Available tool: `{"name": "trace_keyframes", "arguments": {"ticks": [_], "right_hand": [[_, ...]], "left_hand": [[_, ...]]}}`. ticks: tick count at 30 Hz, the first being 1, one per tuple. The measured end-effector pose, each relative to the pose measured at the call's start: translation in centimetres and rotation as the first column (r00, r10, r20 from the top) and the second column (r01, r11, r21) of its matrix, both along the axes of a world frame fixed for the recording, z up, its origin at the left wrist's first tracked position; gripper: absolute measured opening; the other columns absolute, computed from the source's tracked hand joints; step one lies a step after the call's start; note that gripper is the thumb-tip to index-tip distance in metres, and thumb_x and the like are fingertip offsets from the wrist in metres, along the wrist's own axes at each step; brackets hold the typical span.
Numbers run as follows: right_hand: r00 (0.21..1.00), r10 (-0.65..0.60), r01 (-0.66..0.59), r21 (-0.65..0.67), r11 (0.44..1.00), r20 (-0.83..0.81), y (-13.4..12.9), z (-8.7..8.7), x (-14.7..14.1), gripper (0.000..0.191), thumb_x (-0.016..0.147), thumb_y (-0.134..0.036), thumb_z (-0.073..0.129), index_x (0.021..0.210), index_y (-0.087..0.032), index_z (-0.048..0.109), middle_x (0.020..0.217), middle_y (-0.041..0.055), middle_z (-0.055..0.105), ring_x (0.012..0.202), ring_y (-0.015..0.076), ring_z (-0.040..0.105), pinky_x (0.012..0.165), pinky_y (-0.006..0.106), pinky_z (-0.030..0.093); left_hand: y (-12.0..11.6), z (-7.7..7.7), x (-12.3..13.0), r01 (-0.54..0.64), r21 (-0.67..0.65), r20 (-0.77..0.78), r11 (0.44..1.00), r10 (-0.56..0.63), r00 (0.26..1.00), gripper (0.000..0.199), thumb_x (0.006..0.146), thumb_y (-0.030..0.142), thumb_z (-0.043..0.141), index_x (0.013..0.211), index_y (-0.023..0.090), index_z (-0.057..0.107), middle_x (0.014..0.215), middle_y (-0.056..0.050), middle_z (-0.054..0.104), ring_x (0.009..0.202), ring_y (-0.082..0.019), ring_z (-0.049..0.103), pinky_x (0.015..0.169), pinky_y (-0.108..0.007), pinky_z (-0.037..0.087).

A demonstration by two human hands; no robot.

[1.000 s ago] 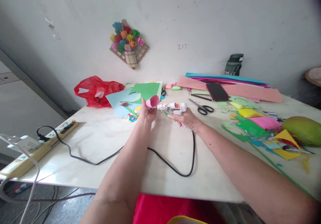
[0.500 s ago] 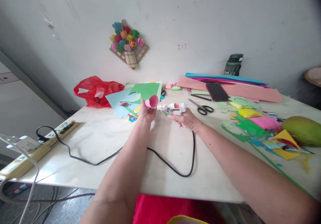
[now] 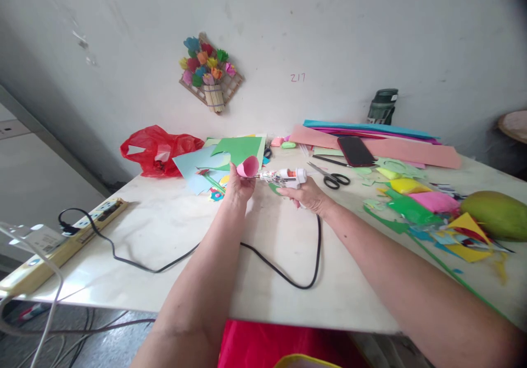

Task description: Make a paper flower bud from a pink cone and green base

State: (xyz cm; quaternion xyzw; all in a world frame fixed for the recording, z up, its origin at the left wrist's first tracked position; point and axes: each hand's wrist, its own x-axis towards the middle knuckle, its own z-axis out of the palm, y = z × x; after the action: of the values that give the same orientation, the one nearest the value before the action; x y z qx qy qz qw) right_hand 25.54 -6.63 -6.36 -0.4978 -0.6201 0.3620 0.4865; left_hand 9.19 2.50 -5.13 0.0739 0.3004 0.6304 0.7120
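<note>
My left hand [image 3: 241, 185] is closed on a rolled pink paper piece [image 3: 248, 167], whose open end faces up and toward me. A white glue gun with a printed pattern [image 3: 284, 177] is gripped in my right hand [image 3: 305, 193], its nozzle pointing left at the lower edge of the pink paper. Whether the nozzle touches the paper cannot be told. From the gun's handle a black cord [image 3: 302, 287] loops across the table. Black-handled scissors [image 3: 336, 180] lie just to the right of the gun.
Green paper [image 3: 242, 151] and a red plastic bag [image 3: 158, 149] lie at the back left. A power strip [image 3: 94, 219] is on the left edge. To the right are a phone [image 3: 356, 151], clay packs [image 3: 434, 202], paper scraps and a green fruit [image 3: 496, 214].
The pink paper has tilted slightly, with its opening turned more toward the camera. Both hands are in nearly the same place.
</note>
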Motion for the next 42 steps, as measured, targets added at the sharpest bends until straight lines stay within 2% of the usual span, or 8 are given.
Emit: {"name": "trace_keyframes", "arguments": {"ticks": [8,16,22,27,33,42], "right_hand": [[1.000,0.010,-0.010,-0.008,1.000,0.006,-0.34,0.44,-0.22,0.026,0.060,-0.037,0.069,0.058,-0.016,0.054,0.041,-0.0039,0.047,0.032,0.0093,0.043,0.032,0.023,0.036],[0.999,0.025,-0.025,0.002,1.000,-0.029,-0.24,0.35,-0.43,0.024,0.060,-0.036,0.068,0.061,-0.016,0.056,0.042,-0.0042,0.047,0.032,0.0094,0.042,0.031,0.024,0.035],[0.999,0.012,-0.012,0.009,1.000,-0.045,-0.20,0.33,-0.53,0.026,0.060,-0.037,0.069,0.058,-0.017,0.053,0.043,-0.0040,0.047,0.033,0.0088,0.042,0.031,0.023,0.036],[0.999,0.007,-0.006,0.024,1.000,-0.044,-0.24,0.55,-0.56,0.026,0.060,-0.038,0.069,0.058,-0.017,0.054,0.042,-0.0040,0.047,0.032,0.0090,0.042,0.032,0.023,0.037],[0.999,0.042,-0.041,0.021,0.999,-0.035,-0.36,0.80,-0.08,0.024,0.062,-0.035,0.069,0.058,-0.016,0.054,0.041,-0.0044,0.047,0.033,0.0087,0.042,0.033,0.023,0.034],[0.999,0.054,-0.054,-0.026,0.998,0.006,0.01,0.18,0.21,0.026,0.064,-0.034,0.068,0.055,-0.016,0.051,0.042,-0.0041,0.048,0.031,0.0086,0.042,0.032,0.023,0.034]], "left_hand": [[-0.09,-0.01,0.21,0.012,-0.002,-0.027,1.000,-0.012,1.000,0.032,0.082,0.046,0.053,0.081,0.015,0.055,0.057,0.001,0.059,0.050,-0.011,0.059,0.047,-0.019,0.046],[-0.07,-0.14,0.41,0.044,0.032,-0.056,0.999,-0.043,0.997,0.033,0.084,0.046,0.050,0.080,0.014,0.055,0.058,-0.001,0.061,0.050,-0.012,0.060,0.046,-0.020,0.046],[-0.06,-0.34,0.48,0.077,0.035,-0.058,0.996,-0.075,0.996,0.035,0.085,0.047,0.048,0.078,0.013,0.056,0.053,0.000,0.057,0.044,-0.010,0.055,0.040,-0.017,0.041],[-0.24,-0.30,0.60,0.090,0.052,-0.072,0.995,-0.087,0.994,0.036,0.086,0.046,0.046,0.077,0.013,0.057,0.053,0.000,0.058,0.044,-0.010,0.056,0.042,-0.019,0.044],[-0.19,-0.19,0.41,0.113,0.044,-0.075,0.993,-0.109,0.991,0.040,0.085,0.049,0.045,0.085,0.012,0.059,0.058,-0.003,0.062,0.047,-0.012,0.058,0.041,-0.019,0.044],[-0.10,-0.19,0.23,0.116,0.052,-0.084,0.992,-0.112,0.990,0.041,0.085,0.049,0.045,0.094,0.012,0.060,0.063,-0.004,0.064,0.054,-0.014,0.062,0.046,-0.020,0.047]]}}
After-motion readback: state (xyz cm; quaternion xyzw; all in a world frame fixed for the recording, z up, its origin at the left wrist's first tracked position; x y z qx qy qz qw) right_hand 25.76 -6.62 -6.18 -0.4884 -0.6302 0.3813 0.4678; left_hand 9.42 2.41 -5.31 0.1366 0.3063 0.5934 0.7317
